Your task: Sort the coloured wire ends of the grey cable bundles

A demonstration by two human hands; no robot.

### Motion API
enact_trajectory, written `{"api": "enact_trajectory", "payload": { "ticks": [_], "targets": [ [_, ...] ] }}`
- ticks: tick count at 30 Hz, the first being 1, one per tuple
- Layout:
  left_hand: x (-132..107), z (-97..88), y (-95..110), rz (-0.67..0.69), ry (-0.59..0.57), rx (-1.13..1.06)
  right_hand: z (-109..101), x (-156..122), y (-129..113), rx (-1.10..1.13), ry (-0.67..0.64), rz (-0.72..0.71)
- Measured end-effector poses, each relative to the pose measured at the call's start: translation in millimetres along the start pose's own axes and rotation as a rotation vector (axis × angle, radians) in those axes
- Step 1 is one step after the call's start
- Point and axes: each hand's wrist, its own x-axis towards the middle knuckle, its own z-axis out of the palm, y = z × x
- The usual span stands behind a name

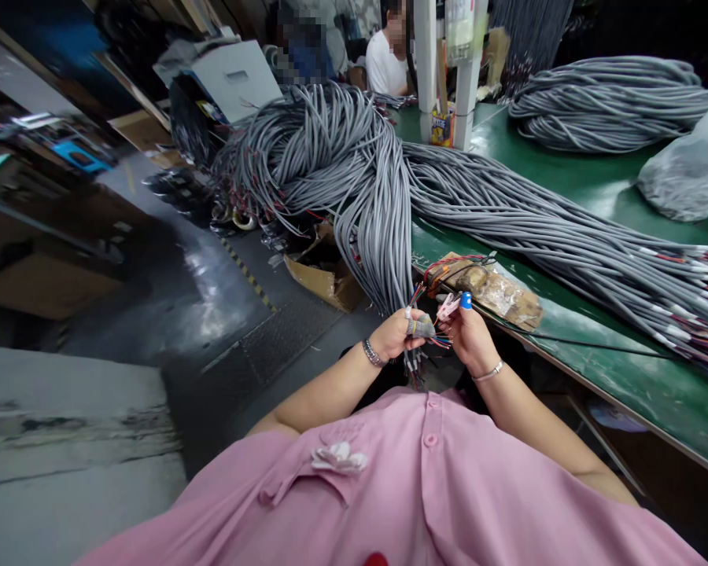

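Observation:
My left hand (394,333) is closed around the end of a grey multi-core cable, with thin coloured wires (441,340) fanning out past its fingers. A grey wrap covers its thumb. Just to the right, my right hand (470,339) pinches a small pale pink clip (448,306), and a blue cover sits on one fingertip. Both hands are close together in front of my body at the bench edge. A thick bundle of grey cables (383,244) hangs down over that edge behind my left hand.
On the green bench (602,196) lie a long row of grey cables (543,212), a coiled bundle (607,102) and a plastic bag (690,169). A worn wooden block (495,289) sits near the edge. An open carton (324,275) is below. A person (385,63) sits across.

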Motion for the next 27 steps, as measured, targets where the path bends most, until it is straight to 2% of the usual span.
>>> {"api": "enact_trajectory", "payload": {
  "ticks": [5,11,17,19,23,27],
  "targets": [
    [-1,-1.1,-2,0.009,-0.034,0.025,6,0,0,0.073,0.053,-0.030],
    [-6,-0.4,-1,0.025,-0.011,0.028,-1,-1,1,0.074,0.022,0.078],
    [-32,13.0,-2,0.093,0.069,0.189,-9,-8,-4,0.115,-0.131,0.203],
    [-41,19.7,-2,0.141,0.114,0.235,-7,-11,-7,0.122,-0.138,0.225],
    [-46,30.1,-3,0.172,0.227,0.199,-4,-13,-10,0.066,-0.066,0.118],
    [-41,33.4,-4,0.176,0.267,0.132,-5,-9,-4,0.016,-0.063,0.028]
  ]
}}
